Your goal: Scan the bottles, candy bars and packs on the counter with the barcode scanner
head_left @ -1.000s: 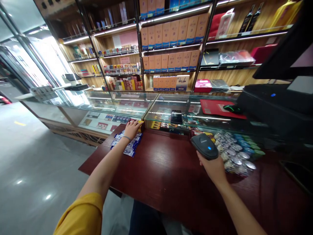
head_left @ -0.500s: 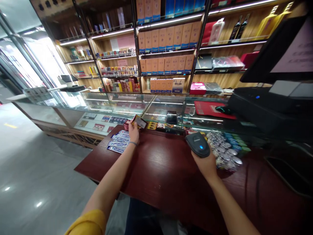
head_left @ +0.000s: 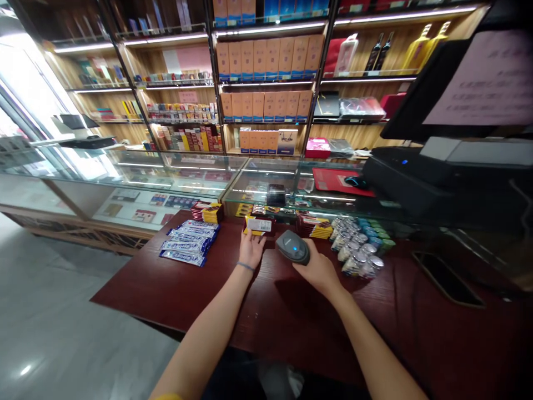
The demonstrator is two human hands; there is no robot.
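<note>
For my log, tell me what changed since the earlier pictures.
The left hand took a flat yellow-and-maroon packet from its stack and carried it right; the right hand brought the dark-grey plastic scanner left, toward it. The blue-and-white sachets stayed put.

A dark red, wood-grained table [head_left: 166, 289] is covered at its left by overlapping blue-and-white packets [head_left: 189, 241]. Behind them a red-and-yellow stack [head_left: 207, 212] is set; a second stack [head_left: 314, 225] is placed farther right, beside clustered silver-topped containers [head_left: 358, 253]. A dark, flat rectangular object [head_left: 447, 278] is laid at the right.
</note>
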